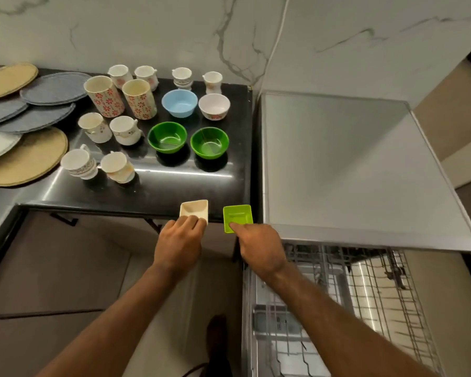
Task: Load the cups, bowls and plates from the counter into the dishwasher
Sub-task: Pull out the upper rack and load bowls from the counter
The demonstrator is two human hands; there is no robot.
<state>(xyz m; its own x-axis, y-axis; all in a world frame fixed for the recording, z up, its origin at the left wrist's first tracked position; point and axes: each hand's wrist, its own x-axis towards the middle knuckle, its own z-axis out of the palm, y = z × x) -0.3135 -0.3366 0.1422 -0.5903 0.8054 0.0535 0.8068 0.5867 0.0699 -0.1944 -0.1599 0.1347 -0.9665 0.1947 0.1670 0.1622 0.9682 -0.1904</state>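
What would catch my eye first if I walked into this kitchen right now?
Probably the two hands at the front edge of the black counter: the left hand holds a cream square dish, and the right hand holds a lime square dish beside it. Behind them, two green bowls stand out among white cups. At the lower right, the dishwasher rack is pulled out.
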